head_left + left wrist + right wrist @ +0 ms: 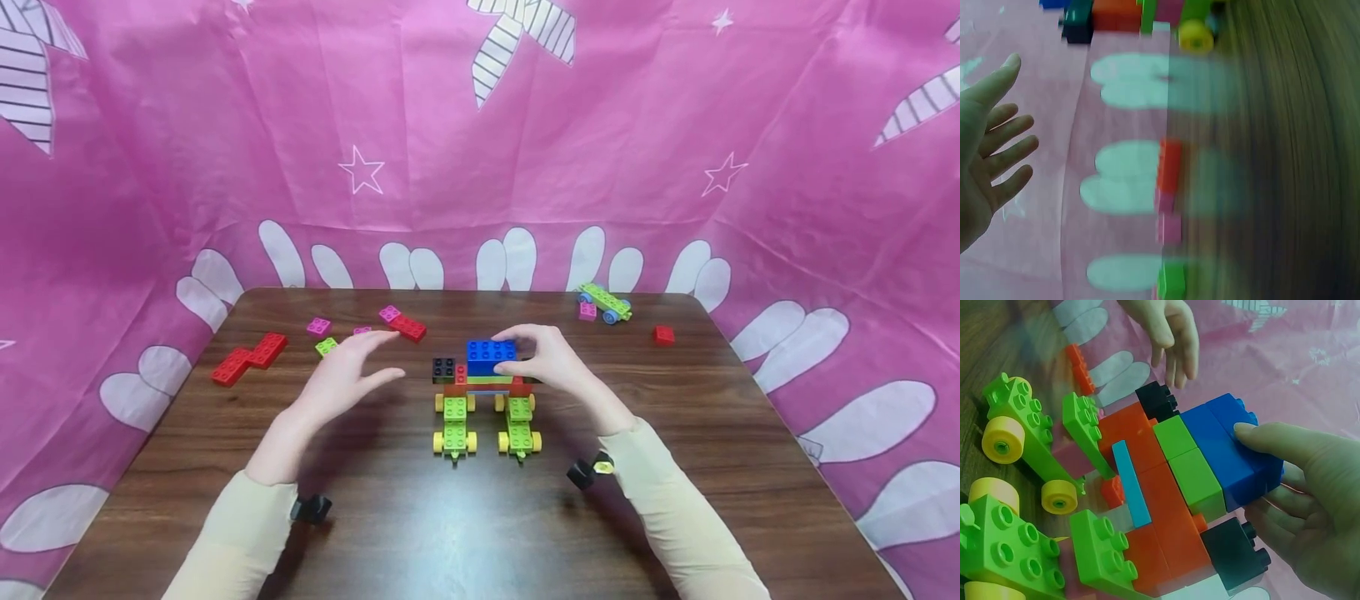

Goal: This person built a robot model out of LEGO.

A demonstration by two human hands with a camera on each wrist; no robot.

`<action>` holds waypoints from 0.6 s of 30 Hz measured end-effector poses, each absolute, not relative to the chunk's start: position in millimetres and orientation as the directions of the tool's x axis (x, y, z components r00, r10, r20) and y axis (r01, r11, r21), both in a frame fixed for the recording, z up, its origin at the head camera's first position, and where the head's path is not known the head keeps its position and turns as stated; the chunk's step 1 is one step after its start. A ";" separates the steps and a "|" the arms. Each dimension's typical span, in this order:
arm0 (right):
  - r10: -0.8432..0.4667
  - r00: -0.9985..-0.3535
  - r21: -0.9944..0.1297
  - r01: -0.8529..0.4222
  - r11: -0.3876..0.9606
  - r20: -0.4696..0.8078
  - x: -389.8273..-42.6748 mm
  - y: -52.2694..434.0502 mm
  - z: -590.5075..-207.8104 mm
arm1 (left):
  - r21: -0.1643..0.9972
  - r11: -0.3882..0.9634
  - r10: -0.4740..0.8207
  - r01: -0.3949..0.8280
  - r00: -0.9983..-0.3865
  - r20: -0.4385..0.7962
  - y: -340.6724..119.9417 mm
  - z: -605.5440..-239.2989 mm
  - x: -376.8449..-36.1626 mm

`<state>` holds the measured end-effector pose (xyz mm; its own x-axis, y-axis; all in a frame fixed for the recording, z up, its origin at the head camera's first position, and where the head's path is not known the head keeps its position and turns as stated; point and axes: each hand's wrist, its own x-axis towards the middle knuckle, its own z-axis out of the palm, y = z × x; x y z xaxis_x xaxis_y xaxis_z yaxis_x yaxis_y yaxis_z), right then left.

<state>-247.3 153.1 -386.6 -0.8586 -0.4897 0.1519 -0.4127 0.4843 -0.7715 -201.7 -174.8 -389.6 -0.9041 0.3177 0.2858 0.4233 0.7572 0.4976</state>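
Only our right wrist view shows our right hand [1297, 487] pinching the blue brick [1235, 450]; our left hand [352, 367] hovers released. The brown surface [480, 517] sits inside pink cloth [225, 167].

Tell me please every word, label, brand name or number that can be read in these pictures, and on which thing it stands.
None: no view shows any readable word, number or brand.
The pink cloth bears only drawn stars and white shapes, no letters.
The blue brick that the right hand grips shows plain studs in the right wrist view; any moulded marks are too small to read.
The left wrist view is blurred.
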 end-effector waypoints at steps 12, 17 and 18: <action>-0.467 -0.877 -0.806 -0.354 0.475 0.110 -246.0 152.9 -387.3 | 0.464 0.833 0.102 0.300 -0.909 0.405 -268.7 -401.2 -204.7; -0.463 -0.879 -0.812 -0.349 0.467 0.112 -245.1 152.6 -387.1 | 0.487 0.841 0.037 0.237 -0.922 0.385 -309.5 -407.8 -204.0; -0.461 -0.880 -0.813 -0.350 0.466 0.114 -245.1 152.6 -387.2 | 0.490 0.843 0.028 0.224 -0.926 0.376 -317.4 -409.2 -203.6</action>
<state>-245.1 152.6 -387.2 -0.8802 -0.4606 0.1145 -0.3497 0.4663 -0.8126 -203.6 -317.4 -409.2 -0.9263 0.0278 0.3759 0.2240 0.8427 0.4896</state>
